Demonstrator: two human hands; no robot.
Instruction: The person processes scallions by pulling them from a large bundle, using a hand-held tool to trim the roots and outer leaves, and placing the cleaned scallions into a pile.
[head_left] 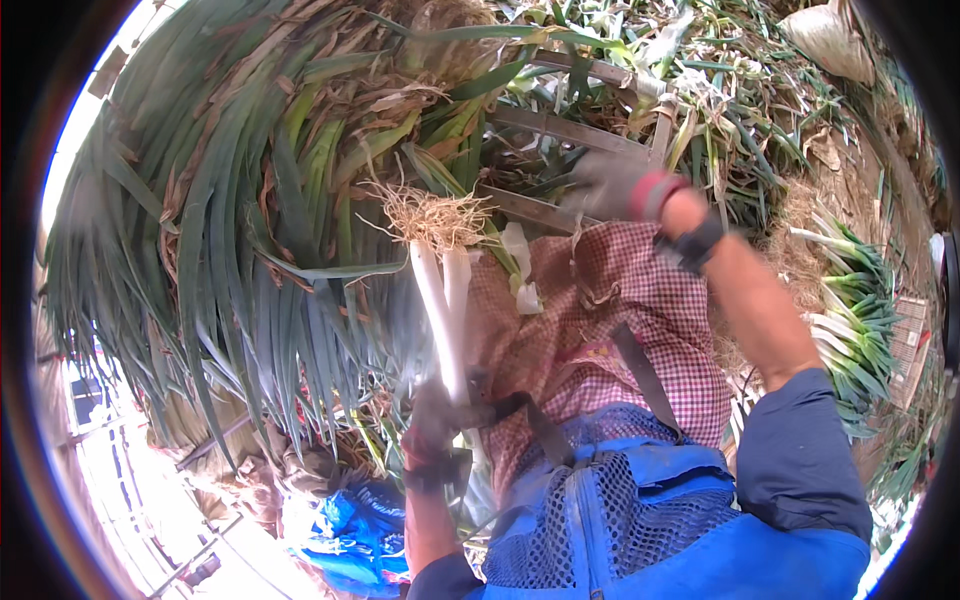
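Observation:
My left hand (438, 412), in a dark glove, is closed around the white stalks of leeks (432, 290). They stand nearly upright, their tangled pale roots at the top. My right hand (615, 188), in a grey glove with a red cuff, is raised near a metal frame (575, 130) and smeared by motion. Its fingers cannot be made out, nor whether it holds anything. To the left hangs a large heap of long green leeks (210, 210), with dry brown leaves mixed in.
Cut leaves and trimmings (730, 90) lie piled beyond the frame. Leeks with white stalks (845, 335) lie in a row at the right, beside a printed box (908, 350). A pale sack (830, 42) is at the far right, blue plastic (355, 535) at the lower left. A checked apron (640, 310) covers my lap.

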